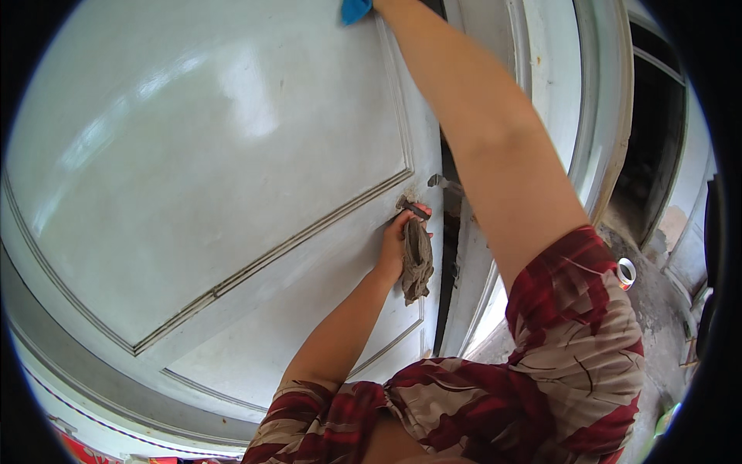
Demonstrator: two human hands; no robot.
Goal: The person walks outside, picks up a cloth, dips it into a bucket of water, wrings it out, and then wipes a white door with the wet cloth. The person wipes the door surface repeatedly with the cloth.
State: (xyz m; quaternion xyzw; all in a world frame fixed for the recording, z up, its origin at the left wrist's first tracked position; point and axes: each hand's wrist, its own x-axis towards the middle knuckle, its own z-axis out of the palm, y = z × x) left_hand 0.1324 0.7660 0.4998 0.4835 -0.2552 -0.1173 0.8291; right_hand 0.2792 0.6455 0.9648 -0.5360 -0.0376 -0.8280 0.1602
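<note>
A white panelled door (278, 174) with a glossy surface and grimy moulding grooves stands before me. Around its dark metal lever handle (416, 210), my left hand (400, 229) is closed, and a crumpled grey-brown cloth (417, 261) hangs from that hand. My right arm stretches up across the view to the upper part of the door. Its hand lies beyond the top edge, out of view. Beside the wrist, a piece of blue cloth (355, 10) shows against the door; how it is held is hidden.
A metal latch part (437, 181) sticks out at the door's edge, beside a dark gap and the white door frame (585, 87). On the right, a white open-topped can (626, 272) appears near the worn concrete floor (655, 325). Red items show at the bottom left.
</note>
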